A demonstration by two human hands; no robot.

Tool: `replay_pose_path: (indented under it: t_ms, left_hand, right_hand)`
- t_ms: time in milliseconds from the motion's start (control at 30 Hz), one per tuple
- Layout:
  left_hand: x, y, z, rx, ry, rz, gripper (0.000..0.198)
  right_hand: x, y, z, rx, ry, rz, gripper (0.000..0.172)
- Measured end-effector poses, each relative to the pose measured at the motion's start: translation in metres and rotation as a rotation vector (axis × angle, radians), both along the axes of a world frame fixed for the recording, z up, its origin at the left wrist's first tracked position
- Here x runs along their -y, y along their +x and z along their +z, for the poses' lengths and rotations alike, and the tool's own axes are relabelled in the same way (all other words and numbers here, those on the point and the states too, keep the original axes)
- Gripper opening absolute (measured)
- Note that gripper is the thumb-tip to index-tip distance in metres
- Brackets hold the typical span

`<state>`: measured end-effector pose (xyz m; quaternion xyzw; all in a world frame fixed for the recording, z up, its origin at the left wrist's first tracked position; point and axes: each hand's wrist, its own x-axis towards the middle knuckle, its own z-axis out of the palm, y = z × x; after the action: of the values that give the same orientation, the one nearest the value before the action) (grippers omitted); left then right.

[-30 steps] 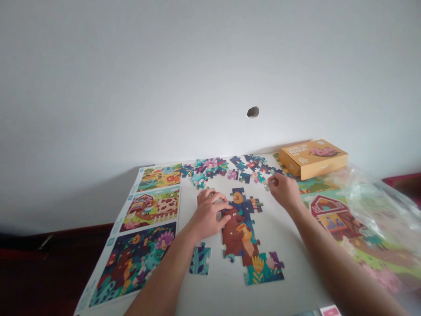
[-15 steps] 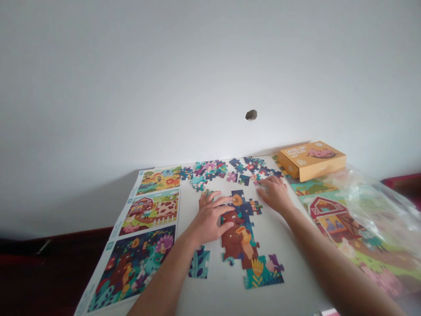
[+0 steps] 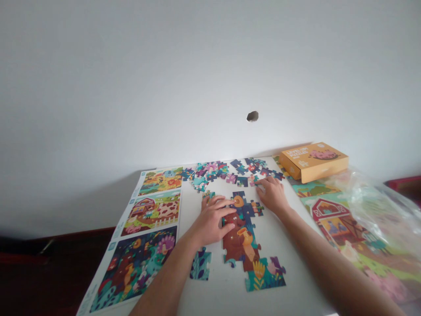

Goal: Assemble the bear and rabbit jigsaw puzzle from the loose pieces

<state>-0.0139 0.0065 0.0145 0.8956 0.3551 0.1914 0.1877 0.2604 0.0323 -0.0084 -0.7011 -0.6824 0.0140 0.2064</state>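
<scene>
My left hand lies open, fingers spread, over the left edge of a partly joined jigsaw puzzle that shows a brown bear and a honey pot. Its fingers cover some of the upper left part. Beyond the puzzle's upper right, my right hand reaches out with bent fingers, thumb and index apart. The index fingertip touches a loose pinkish puzzle piece at the front of the scattered pieces. Close to my left fingertips is another piece, partly hidden. A teal leaf-patterned section lies apart, near my left forearm.
Loose puzzle pieces are heaped along the table's back edge by the wall. A picture sheet with three scenes lies left. At right are an orange puzzle box, a farm picture and clear plastic wrapping.
My right hand has shifted slightly, and the pinkish piece at its fingertip has moved a little left. My left hand stays over the puzzle, its fingers barely changed. The view has shifted slightly.
</scene>
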Motion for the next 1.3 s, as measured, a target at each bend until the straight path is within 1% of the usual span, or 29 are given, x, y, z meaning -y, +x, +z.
replay_pose_path:
  t_ms: [67, 133, 167, 200, 300, 333, 367, 433, 533, 600, 667, 800, 867, 967, 1100, 1200, 1300]
  left_hand:
    - [0.0, 0.0, -0.001, 0.005, 0.011, -0.012, 0.034]
    - [-0.002, 0.0, -0.003, 0.014, 0.052, 0.023, 0.031]
    - [-0.003, 0.0, -0.004, 0.019, 0.084, 0.084, 0.029]
    - [-0.005, -0.001, -0.005, 0.024, 0.118, 0.179, 0.028]
    - [-0.012, -0.007, -0.011, 0.009, 0.17, 0.527, 0.029]
    - [-0.013, -0.009, -0.013, -0.004, 0.165, 0.596, 0.03]
    - [-0.015, -0.01, -0.014, -0.013, 0.157, 0.625, 0.029]
    - [-0.016, -0.012, -0.017, -0.015, 0.149, 0.587, 0.028]
    - [-0.015, -0.011, -0.017, 0.012, 0.16, 0.466, 0.025]
    - [-0.015, -0.01, -0.017, 0.018, 0.169, 0.432, 0.023]
    - [-0.015, -0.009, -0.017, 0.002, 0.179, 0.461, 0.022]
    - [-0.017, -0.009, -0.017, -0.111, 0.194, 0.655, 0.029]
    - [-0.017, -0.01, -0.017, -0.171, 0.192, 0.715, 0.034]
    - [-0.017, -0.009, -0.018, -0.214, 0.182, 0.737, 0.038]
    - [-0.018, -0.009, -0.02, -0.225, 0.173, 0.734, 0.039]
    - [-0.019, -0.009, -0.021, -0.223, 0.176, 0.73, 0.038]
    - [-0.02, -0.009, -0.022, -0.214, 0.172, 0.729, 0.037]
  right_hand:
    - [0.0, 0.0, 0.0, -0.002, -0.002, 0.001, 0.024]
    - [0.0, -0.001, 0.001, -0.007, -0.007, 0.002, 0.024]
    - [0.001, -0.001, 0.002, -0.012, -0.01, 0.001, 0.025]
    - [0.001, -0.002, 0.002, -0.016, -0.014, 0.0, 0.025]
    - [0.002, -0.003, 0.004, -0.028, -0.03, -0.002, 0.026]
    - [0.002, -0.004, 0.004, -0.03, -0.035, -0.004, 0.026]
    - [0.002, -0.004, 0.005, -0.032, -0.041, -0.005, 0.027]
    - [0.003, -0.005, 0.006, -0.036, -0.051, -0.01, 0.027]
    - [0.003, -0.005, 0.007, -0.045, -0.055, -0.018, 0.027]
    - [0.003, -0.005, 0.006, -0.048, -0.047, -0.017, 0.026]
    - [0.003, -0.005, 0.005, -0.048, -0.042, -0.014, 0.026]
    - [0.003, -0.007, 0.004, -0.043, -0.042, -0.038, 0.026]
    - [0.003, -0.008, 0.005, -0.043, -0.044, -0.045, 0.026]
    - [0.004, -0.008, 0.006, -0.042, -0.049, -0.048, 0.027]
    - [0.002, -0.008, 0.005, -0.042, -0.045, -0.059, 0.027]
    - [-0.003, -0.006, 0.001, -0.069, -0.021, -0.077, 0.026]
    - [-0.01, -0.002, -0.007, -0.143, 0.01, -0.121, 0.025]
